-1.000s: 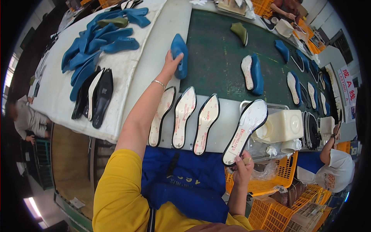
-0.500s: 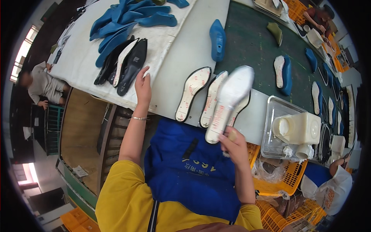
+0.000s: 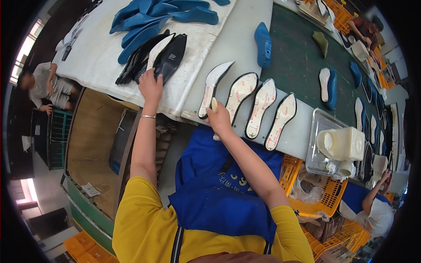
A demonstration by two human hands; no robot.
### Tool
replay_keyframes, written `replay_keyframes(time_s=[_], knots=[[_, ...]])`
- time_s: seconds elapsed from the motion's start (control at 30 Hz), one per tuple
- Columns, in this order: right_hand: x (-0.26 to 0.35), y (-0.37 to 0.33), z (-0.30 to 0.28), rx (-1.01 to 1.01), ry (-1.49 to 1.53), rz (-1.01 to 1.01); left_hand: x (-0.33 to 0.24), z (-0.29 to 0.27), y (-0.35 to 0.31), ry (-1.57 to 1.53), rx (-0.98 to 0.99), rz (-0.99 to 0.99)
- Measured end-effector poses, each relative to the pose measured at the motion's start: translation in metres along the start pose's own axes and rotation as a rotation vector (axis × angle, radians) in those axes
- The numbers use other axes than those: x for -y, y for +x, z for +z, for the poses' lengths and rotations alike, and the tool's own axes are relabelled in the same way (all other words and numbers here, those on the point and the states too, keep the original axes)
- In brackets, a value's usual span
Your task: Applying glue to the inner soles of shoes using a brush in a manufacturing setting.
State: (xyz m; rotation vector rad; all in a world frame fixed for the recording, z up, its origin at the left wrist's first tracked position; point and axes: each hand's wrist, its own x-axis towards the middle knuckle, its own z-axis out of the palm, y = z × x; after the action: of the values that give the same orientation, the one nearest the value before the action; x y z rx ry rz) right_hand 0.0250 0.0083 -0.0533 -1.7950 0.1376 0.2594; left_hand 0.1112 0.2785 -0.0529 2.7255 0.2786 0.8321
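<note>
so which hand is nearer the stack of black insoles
Left. The left hand rests on the stack of black insoles at its near edge. The right hand is off to the right, at the row of white insoles.

Four insoles (image 3: 258, 107) in a row on the table (image 3: 237, 48); left of them, stacked soles (image 3: 151, 59); right, a tray (image 3: 316, 144) holding a jug (image 3: 344, 142); beyond, a shoe last (image 3: 263, 38).

The person wears a bright yellow short-sleeved shirt, its sleeves ending above the elbows, leaving both forearms bare. Over it hangs a royal-blue apron with dark straps running up the chest and small yellow lettering printed across its front. A thin silver bracelet circles the left wrist.
</note>
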Motion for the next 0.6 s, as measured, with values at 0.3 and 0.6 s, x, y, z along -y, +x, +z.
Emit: replay_keyframes(time_s=[0.3,0.6], knots=[[0.038,-0.062,-0.054,0.040,0.211,-0.096,0.001,0.003,0.015,0.054,-0.026,0.104],[0.060,-0.126,-0.201,-0.601,-0.130,-0.514,-0.038,0.011,0.009,0.344,0.125,0.269]])
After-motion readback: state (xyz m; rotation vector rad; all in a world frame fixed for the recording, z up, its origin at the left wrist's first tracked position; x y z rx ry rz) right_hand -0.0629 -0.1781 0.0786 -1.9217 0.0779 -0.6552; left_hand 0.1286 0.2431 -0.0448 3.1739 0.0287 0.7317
